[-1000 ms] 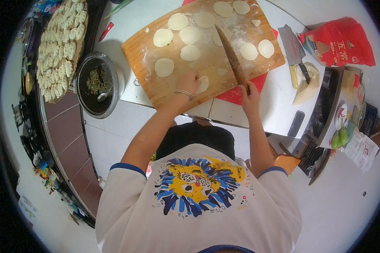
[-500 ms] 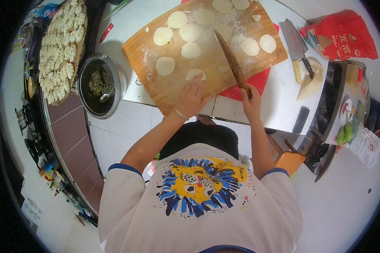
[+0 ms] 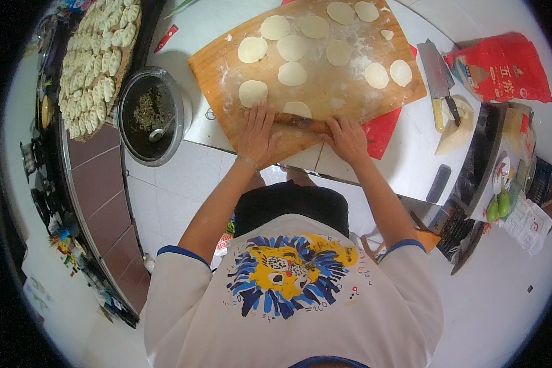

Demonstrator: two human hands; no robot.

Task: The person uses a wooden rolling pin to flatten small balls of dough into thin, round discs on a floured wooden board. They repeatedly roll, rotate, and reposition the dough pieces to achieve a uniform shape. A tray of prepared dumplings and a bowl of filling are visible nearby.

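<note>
A dark wooden rolling pin (image 3: 302,122) lies level across the near part of a floured wooden board (image 3: 362,46). My left hand (image 3: 257,135) is over its left end, fingers reaching forward across the wood. At the other end my right hand (image 3: 348,140) holds the pin, with the fingers over it. Just beyond the pin, a round dough wrapper (image 3: 297,110) shows in part; its near edge is hidden. Another dough round (image 3: 253,93) lies close to my left fingertips. Several more flattened rounds (image 3: 292,73) are spread over the board.
At left are a dark bowl of chopped filling (image 3: 146,118) with a spoon (image 3: 156,135), and a tray of folded dumplings (image 3: 95,70). To the right lie a cleaver (image 3: 432,69), a phone (image 3: 438,183) and a red bag (image 3: 500,67). A red knife (image 3: 165,38) lies behind the bowl.
The rolling pin has swung from pointing away to lying crosswise. My left hand has left the near dough round and moved onto the pin's left end. The view has shifted slightly.
</note>
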